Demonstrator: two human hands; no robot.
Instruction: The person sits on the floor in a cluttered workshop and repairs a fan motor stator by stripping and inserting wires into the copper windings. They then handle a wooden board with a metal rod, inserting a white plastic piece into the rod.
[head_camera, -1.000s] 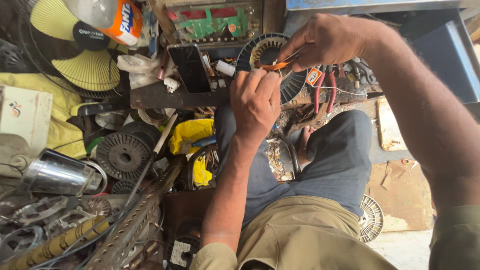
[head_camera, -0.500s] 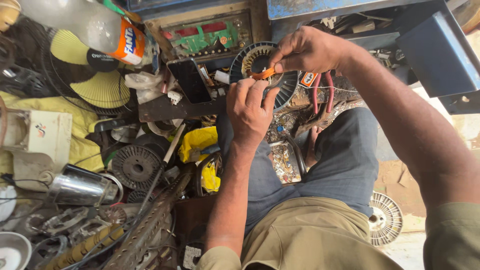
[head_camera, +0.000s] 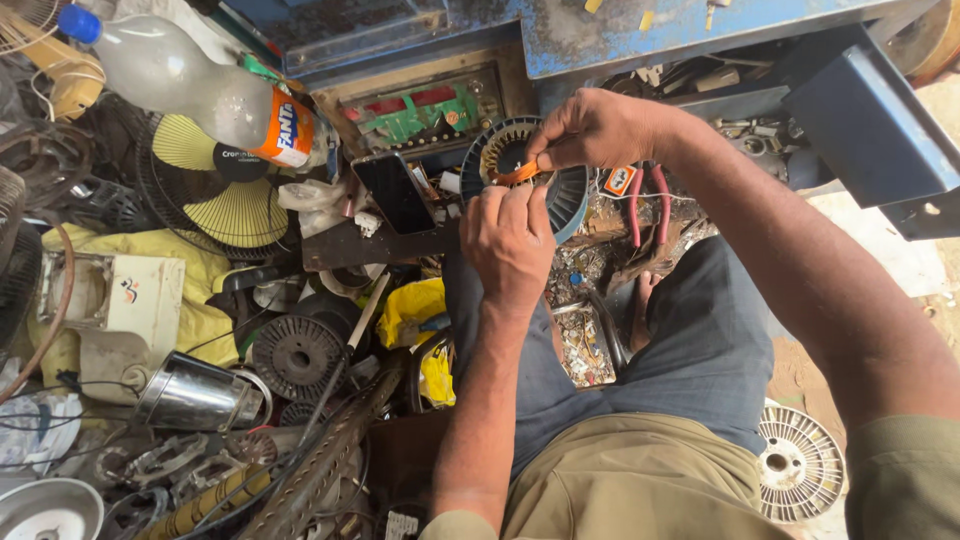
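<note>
Risk noted: the orange wire (head_camera: 517, 173), pinched between right hand (head_camera: 598, 130) and the closed fingertips of left hand (head_camera: 515, 235), could slip or snag on the slotted stator ring (head_camera: 520, 170) at 12 o'clock if pulled askew. Containers: plastic bottle (head_camera: 175, 75) at 10 o'clock, contents pale, level unclear; metal cup (head_camera: 190, 393) at 8 o'clock, interior unseen.

Soft even daylight, brightest at the right edge, shallow shadows among the clutter, sharp focus, wide-angle stretching at edges
</note>
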